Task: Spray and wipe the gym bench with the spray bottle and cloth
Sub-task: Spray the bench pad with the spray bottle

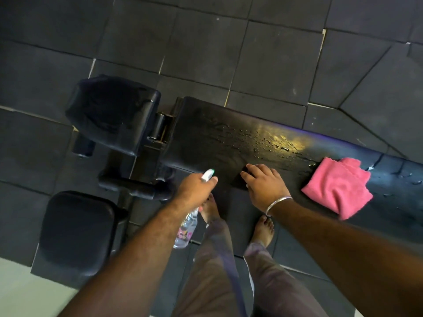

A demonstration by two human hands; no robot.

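A black gym bench (217,136) runs across the middle, its long pad wet with droplets that glint near the centre. My left hand (195,189) grips a clear spray bottle (186,227) by its white trigger head, nozzle pointing at the pad. My right hand (263,183), with a metal bangle at the wrist, rests on the bench's near edge with fingers spread. A folded pink cloth (337,187) lies on the pad to the right of that hand, untouched.
A black seat pad (112,113) sits left of the long pad, and another black pad (75,234) lies lower left beside the bench frame. Dark rubber floor tiles (263,53) surround everything. My bare feet (263,229) stand close to the bench.
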